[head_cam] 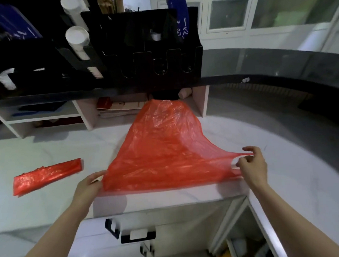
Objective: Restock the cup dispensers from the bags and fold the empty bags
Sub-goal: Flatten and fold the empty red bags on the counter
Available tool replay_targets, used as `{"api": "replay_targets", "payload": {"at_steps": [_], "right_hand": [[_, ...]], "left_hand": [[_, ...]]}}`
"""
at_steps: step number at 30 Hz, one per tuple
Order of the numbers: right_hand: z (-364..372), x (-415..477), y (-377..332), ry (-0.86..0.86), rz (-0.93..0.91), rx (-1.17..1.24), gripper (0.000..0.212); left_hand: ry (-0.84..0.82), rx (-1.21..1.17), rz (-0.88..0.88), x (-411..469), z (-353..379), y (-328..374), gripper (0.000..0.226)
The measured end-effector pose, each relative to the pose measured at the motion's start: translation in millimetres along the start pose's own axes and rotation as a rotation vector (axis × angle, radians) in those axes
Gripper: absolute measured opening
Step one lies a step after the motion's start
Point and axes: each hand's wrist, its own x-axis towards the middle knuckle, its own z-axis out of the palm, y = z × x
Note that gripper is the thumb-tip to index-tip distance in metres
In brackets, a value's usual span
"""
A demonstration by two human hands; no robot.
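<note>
My left hand [90,186], to the left of the red bag [162,157], and my right hand [251,165], to the bag's right, are both bare. My forearms [72,218], nearer me than the bag, are bare along all their visible length, slim and smooth.
</note>
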Motion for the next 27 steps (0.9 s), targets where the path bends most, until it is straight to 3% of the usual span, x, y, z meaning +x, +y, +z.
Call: {"api": "replay_targets", "payload": {"at_steps": [8,18,24,27], "right_hand": [[13.9,-31.5,-44.0,-0.258,-0.173,0.099,0.034],[85.5,68.6,-95.0,-0.242,-0.254,-0.010,0.024],[146.7,109.1,-125.1,-0.367,-0.621,-0.172,0.052],[173.4,115.2,-137.0,-0.496,-0.833,-0.292,0.063]], "left_hand": [[0.029,0.061,0.214,-37.9,2.9,17.9,0.037],[0.097,0.067,0.310,47.1,31.4,99.2,0.036],[-0.049,0.256,0.529,102.5,103.6,144.9,0.065],[-0.147,0.544,0.682,115.5,139.8,142.4,0.077]]}}
